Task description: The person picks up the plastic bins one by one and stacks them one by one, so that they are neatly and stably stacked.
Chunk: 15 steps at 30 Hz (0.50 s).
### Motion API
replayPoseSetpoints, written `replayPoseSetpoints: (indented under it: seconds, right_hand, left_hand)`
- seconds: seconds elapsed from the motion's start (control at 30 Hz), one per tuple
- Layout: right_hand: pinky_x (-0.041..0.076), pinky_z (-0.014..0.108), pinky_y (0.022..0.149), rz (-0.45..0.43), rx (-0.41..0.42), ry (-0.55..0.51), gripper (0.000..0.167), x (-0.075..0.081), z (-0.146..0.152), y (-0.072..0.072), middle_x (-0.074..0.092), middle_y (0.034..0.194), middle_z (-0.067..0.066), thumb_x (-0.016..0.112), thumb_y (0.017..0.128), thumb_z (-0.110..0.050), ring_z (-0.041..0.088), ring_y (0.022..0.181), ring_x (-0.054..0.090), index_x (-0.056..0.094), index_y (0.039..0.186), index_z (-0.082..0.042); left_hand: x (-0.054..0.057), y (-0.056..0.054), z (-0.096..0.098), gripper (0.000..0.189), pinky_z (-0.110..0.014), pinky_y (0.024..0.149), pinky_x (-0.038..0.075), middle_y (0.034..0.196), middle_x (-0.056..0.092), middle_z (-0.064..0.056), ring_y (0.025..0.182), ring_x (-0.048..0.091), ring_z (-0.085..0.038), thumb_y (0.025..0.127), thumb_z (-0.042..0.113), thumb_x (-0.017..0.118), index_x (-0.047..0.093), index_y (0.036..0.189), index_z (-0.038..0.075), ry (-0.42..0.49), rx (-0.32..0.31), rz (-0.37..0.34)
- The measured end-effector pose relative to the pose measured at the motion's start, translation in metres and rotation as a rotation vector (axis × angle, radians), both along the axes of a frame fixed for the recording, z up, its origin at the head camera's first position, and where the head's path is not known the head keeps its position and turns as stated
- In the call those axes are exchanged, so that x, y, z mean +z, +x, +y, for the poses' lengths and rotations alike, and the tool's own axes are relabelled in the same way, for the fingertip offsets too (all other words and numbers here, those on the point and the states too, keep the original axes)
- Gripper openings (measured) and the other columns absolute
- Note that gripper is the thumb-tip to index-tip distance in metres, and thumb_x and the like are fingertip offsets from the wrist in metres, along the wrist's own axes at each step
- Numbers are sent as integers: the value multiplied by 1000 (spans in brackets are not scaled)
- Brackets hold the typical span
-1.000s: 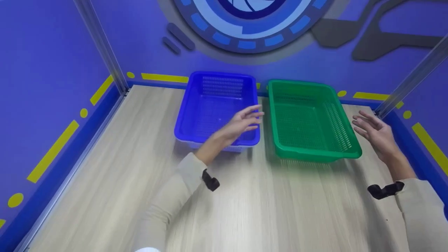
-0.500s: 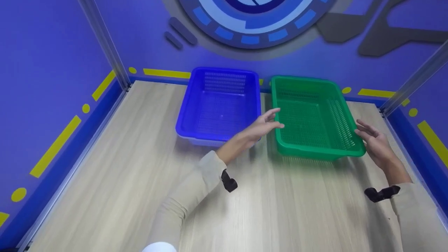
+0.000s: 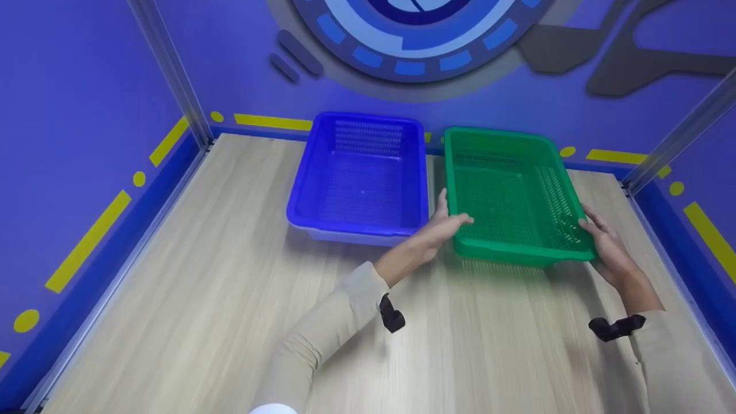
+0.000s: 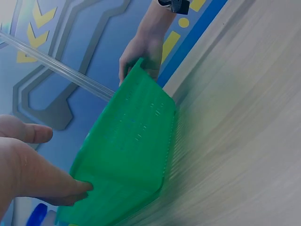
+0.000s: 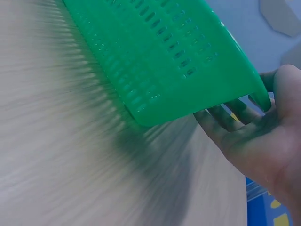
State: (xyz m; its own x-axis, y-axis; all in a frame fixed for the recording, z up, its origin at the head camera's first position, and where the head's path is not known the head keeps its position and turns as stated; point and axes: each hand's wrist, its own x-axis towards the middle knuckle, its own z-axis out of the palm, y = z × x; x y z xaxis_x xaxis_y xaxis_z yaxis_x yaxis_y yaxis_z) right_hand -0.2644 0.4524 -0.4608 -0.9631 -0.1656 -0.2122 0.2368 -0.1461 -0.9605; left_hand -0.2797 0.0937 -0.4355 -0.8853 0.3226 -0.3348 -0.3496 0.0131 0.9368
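A green plastic basket with slotted walls stands on the table, nothing inside it. At its left rim, my left hand has the thumb reaching over the edge and the fingers along the outer wall. The left wrist view shows those fingers touching the wall, while the thumb stays apart from the rim. My right hand grips the opposite rim near the front corner. Its thumb lies over the lip and its fingers are underneath, as the right wrist view shows on the basket.
A blue plastic basket sits just left of the green one, also with nothing in it. Blue printed panels wall in the wooden table at the back and both sides. Metal posts mark the corners.
My left hand has moved right, from over the blue basket to the green basket's left rim. My right hand has come in from the right and taken hold of the green basket's right rim.
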Motion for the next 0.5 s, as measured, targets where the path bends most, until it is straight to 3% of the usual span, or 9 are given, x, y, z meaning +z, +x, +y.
replayPoseSetpoints:
  seconds: [0.2, 0.37, 0.5]
  right_hand:
    - [59, 21, 78, -6, 18, -49, 74, -5, -3, 3, 62, 119, -14, 43, 111, -29, 6, 97, 69, -8, 164, -29]
    - [58, 22, 78, -14, 29, -124, 72, -9, -3, 5, 65, 116, -12, 40, 111, -30, 6, 97, 67, -11, 163, -33]
    - [58, 22, 77, -47, 2, -181, 75, -9, -3, 5, 68, 110, -8, 40, 111, -31, 7, 94, 67, -14, 162, -31]
  left_hand:
    - [-14, 4, -3, 90, -52, 130, 9, 174, 0, -4, 161, 1, -26, 97, 7, 56, 2, 166, 29, 46, -3, -15]
    - [-23, 5, -2, 91, -51, 130, 10, 174, -4, -5, 161, 0, -25, 97, 3, 54, 3, 165, 34, 101, -21, -24]
    - [-27, 7, -2, 94, -52, 129, 15, 174, -8, -7, 160, 9, -29, 97, 3, 56, 1, 164, 40, 148, -36, -45]
